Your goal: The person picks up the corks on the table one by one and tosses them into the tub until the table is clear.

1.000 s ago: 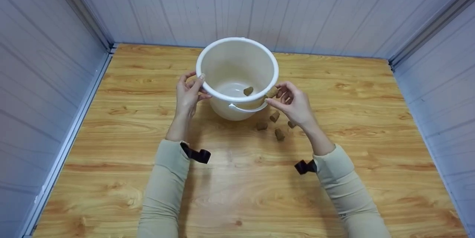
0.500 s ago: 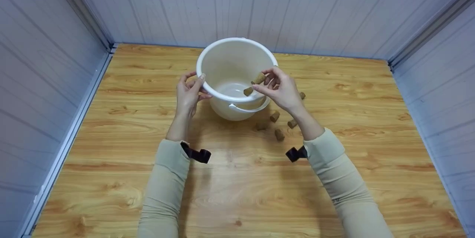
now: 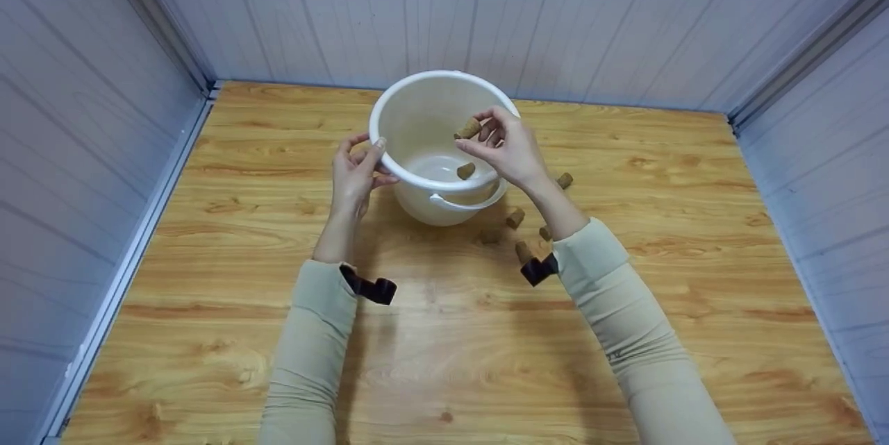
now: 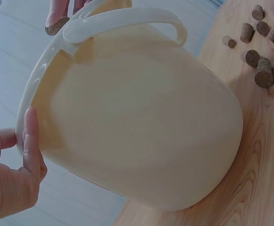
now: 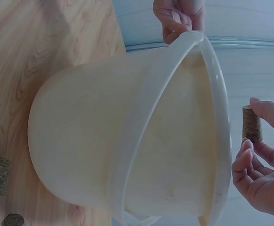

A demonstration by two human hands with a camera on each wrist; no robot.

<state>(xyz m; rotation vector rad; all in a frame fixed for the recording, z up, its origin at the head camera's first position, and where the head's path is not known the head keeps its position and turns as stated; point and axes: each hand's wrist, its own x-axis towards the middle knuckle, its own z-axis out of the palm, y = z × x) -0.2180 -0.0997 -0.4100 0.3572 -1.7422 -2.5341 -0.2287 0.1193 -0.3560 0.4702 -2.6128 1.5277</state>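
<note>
A white plastic bucket (image 3: pixel 421 200) stands upright on the wooden surface, its handle hanging down at the front. My left hand (image 3: pixel 353 174) grips the rim on the left side, thumb over the edge and fingers outside. Over the bucket's opening, my right hand (image 3: pixel 512 152) pinches a cork stopper (image 5: pixel 252 125) between thumb and fingers. Another cork (image 3: pixel 466 171) lies inside the bucket, on the bottom. In the left wrist view, the held cork is seen only in part beyond the rim, and the bucket's wall hides its inside.
Several loose corks (image 3: pixel 514 218) lie on the wooden surface (image 3: pixel 430 362) right of and in front of the bucket, some under the right forearm. Pale panelled walls (image 3: pixel 292 14) enclose the back and both sides. Each wrist carries a black camera mount (image 3: pixel 375 290).
My right hand has carried the cork from outside the bucket's right rim up and leftward over the opening. The left hand and the bucket have hardly moved.
</note>
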